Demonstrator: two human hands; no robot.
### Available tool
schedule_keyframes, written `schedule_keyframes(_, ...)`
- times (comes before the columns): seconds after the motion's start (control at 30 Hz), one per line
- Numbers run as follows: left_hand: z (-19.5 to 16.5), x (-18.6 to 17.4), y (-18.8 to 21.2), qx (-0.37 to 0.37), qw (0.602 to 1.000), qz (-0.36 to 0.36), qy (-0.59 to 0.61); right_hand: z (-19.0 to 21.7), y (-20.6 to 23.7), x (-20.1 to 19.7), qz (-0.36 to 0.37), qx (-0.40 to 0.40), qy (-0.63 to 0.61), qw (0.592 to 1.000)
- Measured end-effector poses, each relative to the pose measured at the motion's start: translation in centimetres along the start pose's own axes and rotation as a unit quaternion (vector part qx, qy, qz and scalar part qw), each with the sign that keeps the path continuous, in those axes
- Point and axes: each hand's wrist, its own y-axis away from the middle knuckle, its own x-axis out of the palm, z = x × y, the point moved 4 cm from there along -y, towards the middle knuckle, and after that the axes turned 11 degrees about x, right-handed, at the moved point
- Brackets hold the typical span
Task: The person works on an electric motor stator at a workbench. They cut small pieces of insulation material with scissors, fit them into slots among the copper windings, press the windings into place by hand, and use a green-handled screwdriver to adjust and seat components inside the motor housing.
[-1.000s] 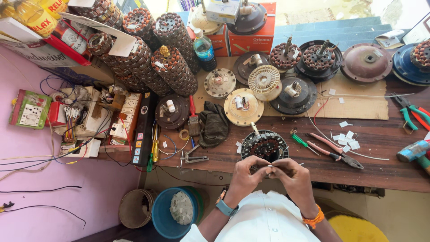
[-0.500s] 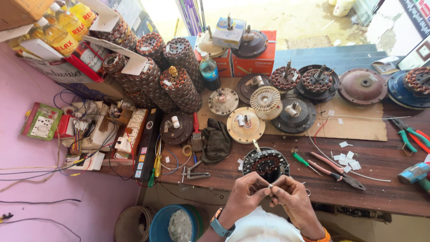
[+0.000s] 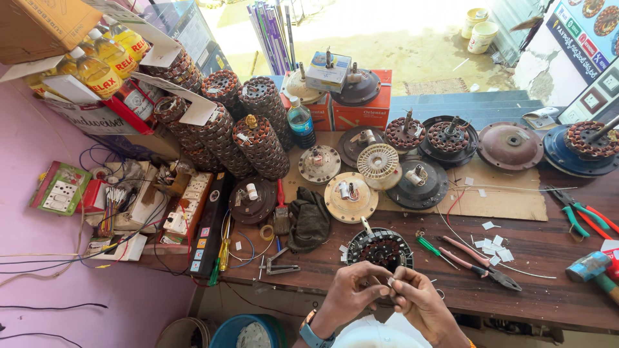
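Observation:
My left hand (image 3: 351, 293) and my right hand (image 3: 419, 299) meet at the near edge of the wooden workbench (image 3: 516, 283), fingertips pinched together on a small pale piece, likely a wire end or sleeve; it is too small to tell. Just beyond my fingers lies a round black fan stator (image 3: 379, 248) with copper windings. A green-handled screwdriver (image 3: 431, 247) and red-handled pliers (image 3: 480, 263) lie to the right of the stator.
Stacked wound stators (image 3: 258, 138) stand at the back left, fan motor covers (image 3: 425, 161) across the middle. A dark cloth (image 3: 309, 219), water bottle (image 3: 301, 124), hammer (image 3: 596, 270), green cutters (image 3: 580, 216), paper scraps (image 3: 493, 248) and a cluttered wiring shelf (image 3: 142, 206) surround. A blue bucket (image 3: 248, 332) sits below.
The view has tilted upward and nearer the bench, showing more of the far side. My hands stay together at the bench edge, still pinching the small piece.

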Motion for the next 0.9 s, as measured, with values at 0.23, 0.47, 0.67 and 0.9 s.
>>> schedule_keyframes(0.23, -1.1, 0.9, 0.3, 0.023, 0.991, 0.014, -0.128, -0.4, 0.9, -0.3, -0.001, 0.026, -0.002, 1.000)
schedule_keyframes(0.47, -1.8, 1.3, 0.8, 0.075, 0.972, -0.017, -0.220, -0.7, 1.2, 0.5, -0.030, 0.042, 0.031, 0.998)
schedule_keyframes(0.67, 0.1, 0.7, 1.1, 0.047, 0.982, -0.017, -0.182, -1.5, 0.6, 0.1, -0.028, 0.077, 0.027, 0.996)
schedule_keyframes(0.9, -2.4, -0.1, -0.2, 0.065, 0.979, 0.063, -0.184, -0.7, 1.0, 1.1, -0.021, 0.018, 0.007, 1.000)
